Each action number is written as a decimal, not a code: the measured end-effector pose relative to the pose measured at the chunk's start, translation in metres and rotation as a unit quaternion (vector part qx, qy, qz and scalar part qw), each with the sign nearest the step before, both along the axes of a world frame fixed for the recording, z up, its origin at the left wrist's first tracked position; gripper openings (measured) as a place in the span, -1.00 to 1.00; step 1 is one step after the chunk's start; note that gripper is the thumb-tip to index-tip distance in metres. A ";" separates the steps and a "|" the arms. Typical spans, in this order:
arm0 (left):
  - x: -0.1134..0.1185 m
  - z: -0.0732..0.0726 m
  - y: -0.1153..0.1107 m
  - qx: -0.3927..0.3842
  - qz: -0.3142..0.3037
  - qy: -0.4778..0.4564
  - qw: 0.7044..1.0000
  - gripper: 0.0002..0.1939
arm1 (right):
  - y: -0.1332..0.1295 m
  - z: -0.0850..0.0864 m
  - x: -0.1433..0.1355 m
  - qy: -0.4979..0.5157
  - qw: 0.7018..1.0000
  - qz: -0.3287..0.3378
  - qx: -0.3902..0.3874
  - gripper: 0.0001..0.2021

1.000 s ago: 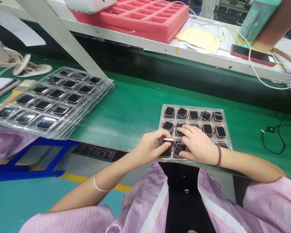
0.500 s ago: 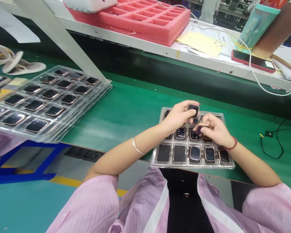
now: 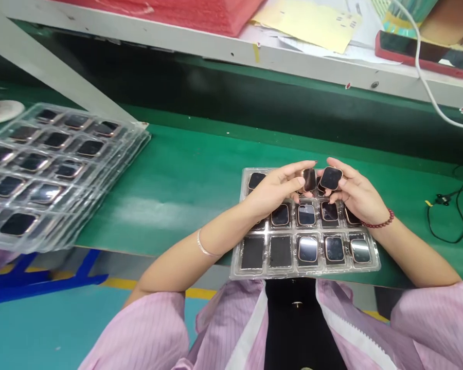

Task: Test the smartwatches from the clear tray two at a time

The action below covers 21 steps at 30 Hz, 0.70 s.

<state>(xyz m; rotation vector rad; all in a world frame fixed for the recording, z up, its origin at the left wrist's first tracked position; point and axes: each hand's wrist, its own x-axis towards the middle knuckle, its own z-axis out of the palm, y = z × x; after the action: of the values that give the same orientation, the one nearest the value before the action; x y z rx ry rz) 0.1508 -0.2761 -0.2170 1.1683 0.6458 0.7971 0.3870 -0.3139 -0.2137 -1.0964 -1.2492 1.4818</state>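
Above the back rows of a clear plastic tray (image 3: 235,259), each of my hands grips one square smartwatch body without a strap. My left hand (image 3: 280,185) pinches a gold-edged watch (image 3: 309,180) between thumb and fingers, its face turned partly sideways. In my right hand (image 3: 358,192) is another watch (image 3: 331,178), its dark screen facing up toward me. The two watches are close side by side. Several watches lie in the tray's pockets, among them a front-row watch (image 3: 307,249). Two pockets at the front left, such as the dark pocket (image 3: 252,252), hold no watch. My hands cover part of the back rows.
At the left stands a stack of clear trays (image 3: 100,195) filled with watches. A slanted white post (image 3: 69,72) rises behind it. Along the back runs a white shelf (image 3: 200,49) with red foam, papers and a red-edged phone (image 3: 420,54). A black cable (image 3: 445,239) lies at right.
My right hand has lifted its watch from lower over the tray and turned its screen up beside the other. The watch in my left hand has rotated sideways. The view has tilted down and closer.
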 end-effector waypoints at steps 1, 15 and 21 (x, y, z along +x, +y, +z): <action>-0.001 0.000 0.000 -0.001 -0.001 0.004 1.000 -0.45 | 0.001 0.000 0.001 -0.002 1.000 0.002 0.001 -0.42; -0.003 -0.003 0.000 -0.029 -0.012 0.026 0.999 -0.43 | -0.002 -0.005 0.000 -0.021 0.998 0.038 0.034 -0.46; -0.001 0.000 -0.004 0.018 0.012 0.081 0.996 -0.51 | -0.001 -0.003 -0.003 -0.014 0.999 0.043 0.030 -0.53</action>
<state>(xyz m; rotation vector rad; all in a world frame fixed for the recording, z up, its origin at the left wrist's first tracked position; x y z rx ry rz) 0.1495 -0.2796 -0.2169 1.2696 0.7826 0.7415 0.3836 -0.3149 -0.2171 -1.0391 -1.3675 1.4870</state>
